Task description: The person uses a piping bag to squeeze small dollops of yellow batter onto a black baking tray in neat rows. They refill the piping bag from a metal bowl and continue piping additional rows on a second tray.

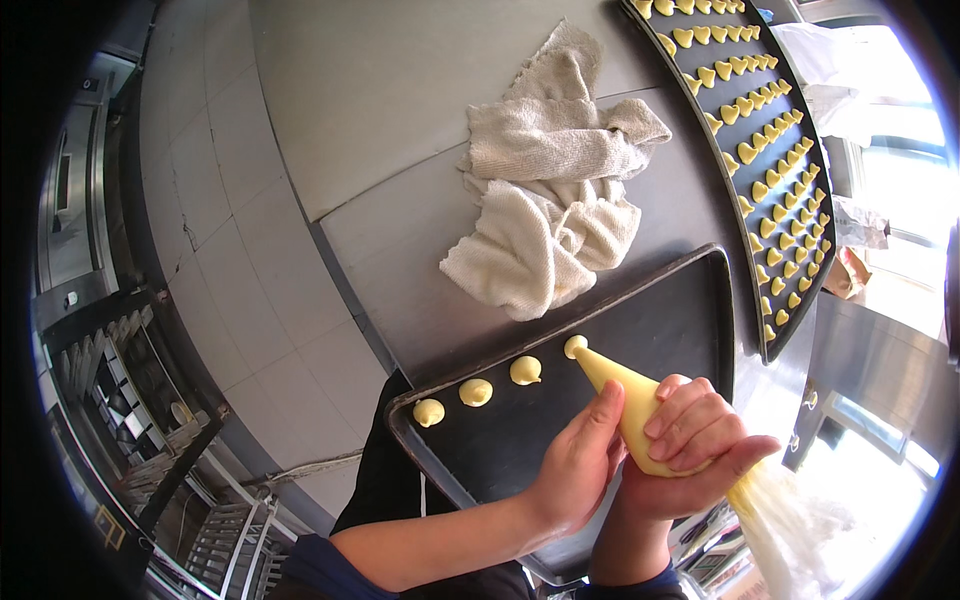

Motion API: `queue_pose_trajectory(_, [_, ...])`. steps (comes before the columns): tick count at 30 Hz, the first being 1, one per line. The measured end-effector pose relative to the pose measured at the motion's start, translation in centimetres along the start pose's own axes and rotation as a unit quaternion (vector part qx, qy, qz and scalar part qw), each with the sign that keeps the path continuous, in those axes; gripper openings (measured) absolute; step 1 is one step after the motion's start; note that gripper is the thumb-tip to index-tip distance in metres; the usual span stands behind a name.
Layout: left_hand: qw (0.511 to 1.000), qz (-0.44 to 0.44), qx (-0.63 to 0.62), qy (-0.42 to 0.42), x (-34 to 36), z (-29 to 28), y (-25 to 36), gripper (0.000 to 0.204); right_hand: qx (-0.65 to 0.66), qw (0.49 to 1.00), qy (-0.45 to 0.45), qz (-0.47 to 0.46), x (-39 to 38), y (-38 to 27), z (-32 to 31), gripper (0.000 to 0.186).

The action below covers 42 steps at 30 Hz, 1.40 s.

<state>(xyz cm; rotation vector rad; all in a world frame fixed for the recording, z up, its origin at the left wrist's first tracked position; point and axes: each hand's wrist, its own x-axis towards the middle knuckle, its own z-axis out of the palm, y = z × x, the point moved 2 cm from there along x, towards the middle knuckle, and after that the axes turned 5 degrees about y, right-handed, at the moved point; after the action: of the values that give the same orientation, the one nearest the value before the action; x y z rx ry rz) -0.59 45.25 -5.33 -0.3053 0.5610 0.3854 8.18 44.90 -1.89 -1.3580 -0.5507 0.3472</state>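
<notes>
No legible text or numbers; yellow mark [108, 526] at lower left unclear.

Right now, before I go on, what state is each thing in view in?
Piping bag: filled with something yellow, tip at the fourth mound
Right hand: closed around the bag
Left hand: thumb against the bag, partly hidden
Near tray: one row of four yellow mounds showing
Far tray: many rows of yellow mounds
Cream cloth: crumpled, on the worktop
</notes>
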Motion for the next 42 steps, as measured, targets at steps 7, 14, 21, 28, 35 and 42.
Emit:
queue_pose_trajectory(7, [1.0,-0.003,0.015,0.013,-0.1,0.0,-0.2,0.046,0.001,1.0,-0.007,-0.002,0.2,0.0,-0.2,0.077])
queue_pose_trajectory(14, [1.0,-0.006,0.012,0.013,0.1,0.3,-0.3,0.046,0.009,1.0,-0.006,-0.003,0.2,-0.1,-0.6,0.077])
queue_pose_trajectory(21, [0.997,0.049,0.058,0.01,-0.8,2.4,-0.5,0.047,0.017,0.997,0.073,0.032,0.6,-2.3,0.4,0.079])
queue_pose_trajectory(28, [0.995,0.031,0.093,-0.031,-1.0,6.9,-2.7,0.048,0.086,0.995,-0.032,-0.04,3.0,-6.7,-0.9,0.069])
queue_pose_trajectory(35, [0.998,0.0,0.055,0.013,3.4,3.4,-2.0,0.047,0.017,0.999,-0.002,-0.033,4.4,-0.8,-2.4,0.077])
queue_pose_trajectory(42, [0.997,-0.015,0.047,0.052,4.3,2.9,-2.3,0.047,0.02,1.0,0.01,-0.012,4.5,0.4,-2.7,0.076])
